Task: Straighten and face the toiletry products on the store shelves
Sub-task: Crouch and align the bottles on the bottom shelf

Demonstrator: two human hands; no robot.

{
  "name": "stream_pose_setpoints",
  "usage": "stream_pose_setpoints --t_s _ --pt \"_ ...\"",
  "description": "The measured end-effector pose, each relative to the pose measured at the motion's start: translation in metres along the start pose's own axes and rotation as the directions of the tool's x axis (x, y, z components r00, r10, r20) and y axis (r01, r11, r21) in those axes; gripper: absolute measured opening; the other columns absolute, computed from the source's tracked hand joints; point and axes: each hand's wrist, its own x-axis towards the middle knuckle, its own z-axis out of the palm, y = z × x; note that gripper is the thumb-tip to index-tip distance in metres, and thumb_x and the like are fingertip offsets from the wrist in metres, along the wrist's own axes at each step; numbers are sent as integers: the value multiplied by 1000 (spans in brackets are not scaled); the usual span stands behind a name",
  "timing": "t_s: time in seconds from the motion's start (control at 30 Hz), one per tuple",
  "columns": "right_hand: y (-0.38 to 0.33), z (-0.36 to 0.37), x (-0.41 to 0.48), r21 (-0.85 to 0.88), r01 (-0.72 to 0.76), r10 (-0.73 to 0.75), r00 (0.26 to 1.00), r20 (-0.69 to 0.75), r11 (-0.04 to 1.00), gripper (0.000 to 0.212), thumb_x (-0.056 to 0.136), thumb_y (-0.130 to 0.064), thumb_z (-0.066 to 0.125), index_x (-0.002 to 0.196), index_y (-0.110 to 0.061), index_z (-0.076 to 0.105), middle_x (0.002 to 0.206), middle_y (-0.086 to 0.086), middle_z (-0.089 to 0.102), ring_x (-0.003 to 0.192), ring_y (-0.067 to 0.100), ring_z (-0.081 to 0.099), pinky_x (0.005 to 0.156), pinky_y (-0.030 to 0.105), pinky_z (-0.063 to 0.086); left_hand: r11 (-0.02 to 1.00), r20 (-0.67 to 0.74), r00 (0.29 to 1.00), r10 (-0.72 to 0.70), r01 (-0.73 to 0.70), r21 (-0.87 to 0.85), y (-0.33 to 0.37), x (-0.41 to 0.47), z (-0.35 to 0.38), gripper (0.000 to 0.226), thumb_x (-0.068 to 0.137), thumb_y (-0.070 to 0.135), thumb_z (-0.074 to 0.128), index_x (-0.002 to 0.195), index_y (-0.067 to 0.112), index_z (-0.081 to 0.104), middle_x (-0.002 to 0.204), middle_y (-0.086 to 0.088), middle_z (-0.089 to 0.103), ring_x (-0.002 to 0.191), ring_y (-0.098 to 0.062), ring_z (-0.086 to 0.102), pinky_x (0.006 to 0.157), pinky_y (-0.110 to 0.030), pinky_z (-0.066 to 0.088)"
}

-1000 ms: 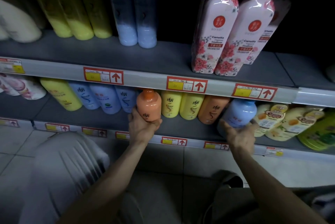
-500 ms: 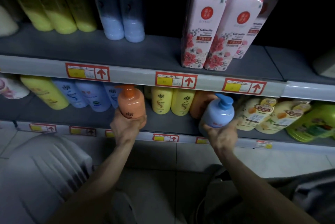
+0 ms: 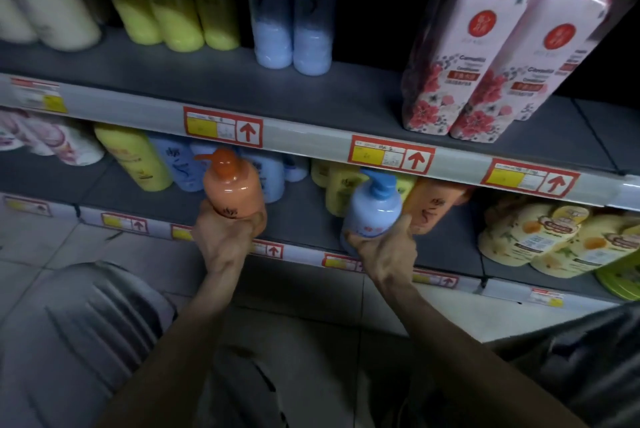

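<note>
Two bottles in hand, just above the lower shelf front edge: left hand fingers wrap the orange bottle, right hand grips the blue bottle. Facing looks under way; next, labels forward, set down upright.

floor: pale tiles, 8 o'clock
shelves: grey, red price tags along the edges
light: pretty dim, darkest at 1 o'clock

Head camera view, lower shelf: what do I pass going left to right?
Pink floral white packs → tall yellow bottle → orange pump bottle held in the left hand → pale blue pump bottle held in the right hand → shelved orange bottle → cream bottles with orange labels.
</note>
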Motion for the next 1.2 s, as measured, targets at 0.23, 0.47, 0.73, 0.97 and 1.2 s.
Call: stream_pose_setpoints --t_s 0.23,0.47,0.73,0.97,1.2 --pt "-39 62 -6 -33 53 -50 995 90 998 83 64 -54 92 123 -19 43 129 9 62 116 33 63 93 36 49 1000 23 1000 -2 2 -5 -1 0 -15 68 62 21 93 120 21 58 104 9 62 95 -9 54 84 -18 35" --pt "-78 110 -4 -107 53 -42 994 104 993 96 61 -57 93 124 -13 35 129 13 59 114 35 64 91 43 56 998 15 999 -41 40 39 -1 6 -13 71 54 35 96 114 20 61 98 5 65 88 -14 58 79 -22 40" --pt "-74 117 -13 -66 -60 70 985 157 996 101 64 -55 92 131 -12 31 139 14 51 122 37 59 96 47 54 999 49 999 -6 4 38 -10 10 -18 74 55 35 96 117 21 59 102 7 66 94 -13 62 85 -24 45" --pt "-57 125 -24 131 -82 46 966 255 988 36 88 -47 78 86 -11 78 91 7 76 88 21 71 79 30 56 1000 57 998 10 -11 14 -8 7 -18 75 60 28 95 124 18 57 104 9 63 97 -11 59 86 -25 42" --pt "-63 133 -1 239 -88 45 983 179 967 41 93 -41 73 72 -6 73 70 2 68 63 9 59 64 24 46 1000 64 998 -1 -1 23 -8 11 -18 76 61 29 95 126 18 57 108 11 60 103 -8 54 93 -25 39"
